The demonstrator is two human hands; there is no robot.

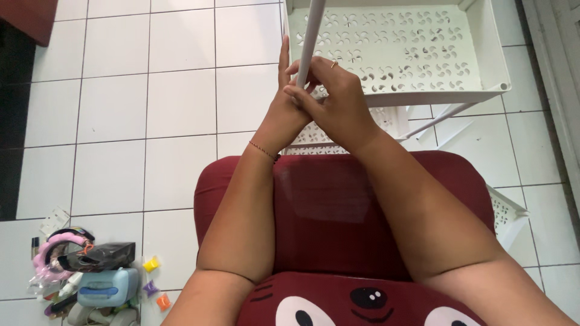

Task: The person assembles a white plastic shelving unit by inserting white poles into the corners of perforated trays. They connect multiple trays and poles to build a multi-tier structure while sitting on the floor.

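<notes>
Small clutter pile [84,274] on tiled floor [151,102]

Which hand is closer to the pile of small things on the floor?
Left. The left hand is on the pile's side of the white pole; the right hand grips the pole from the far side.
</notes>
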